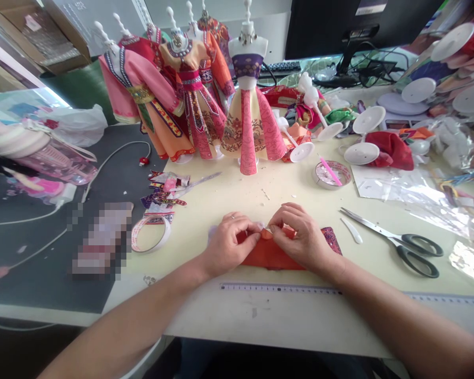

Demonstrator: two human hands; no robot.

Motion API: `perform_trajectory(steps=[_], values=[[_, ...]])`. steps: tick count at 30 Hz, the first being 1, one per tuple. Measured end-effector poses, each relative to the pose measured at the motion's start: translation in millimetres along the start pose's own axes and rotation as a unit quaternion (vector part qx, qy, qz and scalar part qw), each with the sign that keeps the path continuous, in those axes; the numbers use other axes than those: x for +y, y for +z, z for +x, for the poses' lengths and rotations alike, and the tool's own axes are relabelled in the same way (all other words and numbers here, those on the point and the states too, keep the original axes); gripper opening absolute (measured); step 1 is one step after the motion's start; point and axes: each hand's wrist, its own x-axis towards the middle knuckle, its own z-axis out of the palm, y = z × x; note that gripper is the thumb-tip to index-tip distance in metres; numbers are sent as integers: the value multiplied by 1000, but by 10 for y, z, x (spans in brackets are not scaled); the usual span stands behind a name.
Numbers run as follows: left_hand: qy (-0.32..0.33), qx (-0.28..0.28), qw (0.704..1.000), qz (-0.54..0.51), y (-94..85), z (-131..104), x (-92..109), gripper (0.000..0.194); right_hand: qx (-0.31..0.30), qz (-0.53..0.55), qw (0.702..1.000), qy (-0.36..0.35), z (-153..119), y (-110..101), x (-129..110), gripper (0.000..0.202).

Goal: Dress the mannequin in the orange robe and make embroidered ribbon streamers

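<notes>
Both hands meet over a small piece of orange-red fabric [274, 257] on the table. My left hand [231, 239] pinches its upper edge between thumb and forefinger; a ring shows on one finger. Close beside it, my right hand [298, 237] grips the same edge, thumb against fingertips. A bit of the cloth is folded up between the two pinches, with something whitish there too small to make out. Dark patterned fabric [332, 241] sticks out past my right wrist. Below the cloth lies a clear ruler [260, 288], partly covered by my right forearm.
Black-handled scissors [403, 242] and a small white blade-shaped tool [351, 230] lie at right. A tape roll [150, 234], fabric scraps [164, 192] and a blurred phone [102, 239] are at left. Several dressed mini mannequins [247, 105] stand behind, near a round dish [332, 176].
</notes>
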Motion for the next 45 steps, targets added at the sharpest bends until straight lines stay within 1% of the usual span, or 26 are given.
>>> perform_trajectory(steps=[3,5,8,14,17,22,28,30,32,34,36,38,41,45], values=[[-19,-2,1000,5,-7,-3,8,13,20,-11,999,24,25,-50,51,16],[-20,-5,1000,6,-7,-7,7,15,29,-31,998,48,43,-89,98,17],[-9,-7,1000,12,2,-14,-4,17,29,-77,994,72,63,-143,181,16],[0,5,1000,27,18,-19,-31,12,20,-148,984,97,85,-210,315,16],[2,5,999,35,21,-17,-37,11,20,-157,982,105,93,-226,371,15],[10,3,999,44,24,-20,-47,11,46,-171,978,107,101,-261,467,13],[14,2,999,50,24,-26,-61,11,53,-175,974,131,126,-310,547,17],[16,3,999,50,24,-24,-60,11,57,-168,975,135,136,-361,571,18],[17,3,999,50,22,-21,-56,11,89,-154,973,150,147,-457,606,18],[12,-1,999,51,18,-17,-49,11,151,-142,961,180,155,-590,663,17],[9,-5,999,54,16,-15,-43,11,219,-154,940,211,160,-735,741,17],[12,-6,998,56,17,-14,-40,12,257,-196,921,218,159,-853,835,19],[19,0,998,60,24,-15,-44,12,245,-265,908,215,149,-935,968,22],[17,1,998,64,24,-15,-48,12,215,-309,902,213,142,-905,1057,25]])
